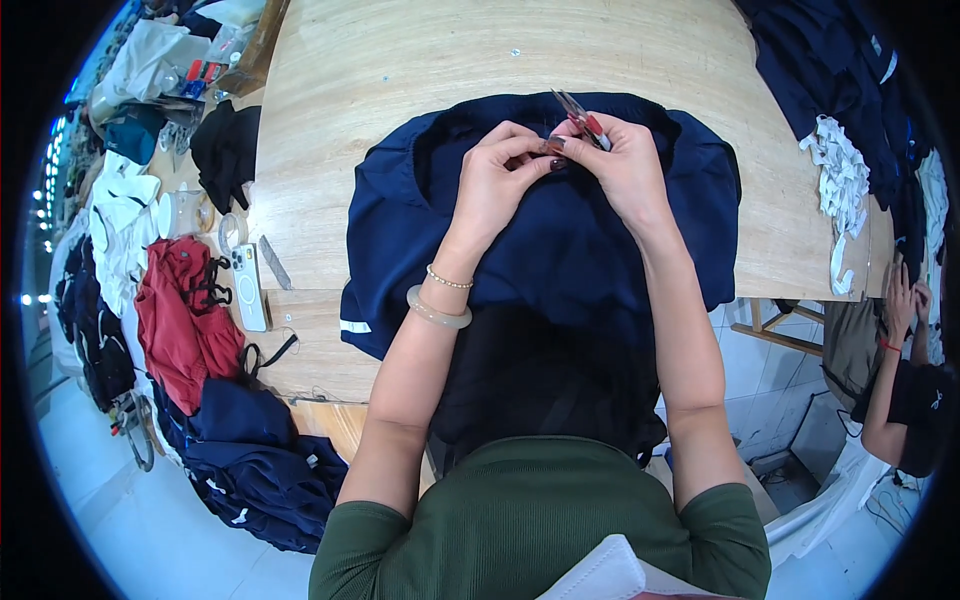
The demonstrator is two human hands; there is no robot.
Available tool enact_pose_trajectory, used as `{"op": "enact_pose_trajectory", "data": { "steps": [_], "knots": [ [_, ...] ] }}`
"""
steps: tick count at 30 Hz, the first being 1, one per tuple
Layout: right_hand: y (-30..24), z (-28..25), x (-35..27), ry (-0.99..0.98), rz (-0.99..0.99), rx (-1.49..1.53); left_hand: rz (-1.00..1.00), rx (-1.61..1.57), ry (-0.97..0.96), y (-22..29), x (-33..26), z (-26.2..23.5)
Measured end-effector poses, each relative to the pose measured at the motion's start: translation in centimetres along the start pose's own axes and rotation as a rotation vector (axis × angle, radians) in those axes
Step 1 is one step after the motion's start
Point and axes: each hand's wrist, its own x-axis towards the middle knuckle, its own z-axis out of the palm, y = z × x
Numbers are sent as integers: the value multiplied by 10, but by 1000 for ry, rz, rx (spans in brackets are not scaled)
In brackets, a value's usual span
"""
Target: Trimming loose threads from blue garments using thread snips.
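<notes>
A navy blue garment with a gathered, elastic-looking waistband lies spread over the near edge of the wooden table, its opening facing away from me. Above that opening my two hands meet, fingertips nearly touching. My right hand is closed around a pair of small thread snips with a red part, their metal blades pointing up and away. The thumb and fingers of my left hand are pinched together; whatever is between them is too small or hidden to make out.
On the left of the wooden table lie a phone, a grey blade-like strip, a tape roll and red cloth. White strips and navy cloth lie right. Another person's hand shows at far right.
</notes>
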Motion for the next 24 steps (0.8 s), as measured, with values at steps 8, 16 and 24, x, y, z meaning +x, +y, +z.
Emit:
{"op": "enact_pose_trajectory", "data": {
  "steps": [8,16,24],
  "knots": [
    [-8,-30,-6,87,-90,-33,-120,-42,17,8,5,-5],
    [-7,-35,-25,63,-234,-590,-155,-51,-8,10,8,-8],
    [-10,-25,-25,49,-233,-672,-158,-72,-11,11,8,-6]
  ]
}}
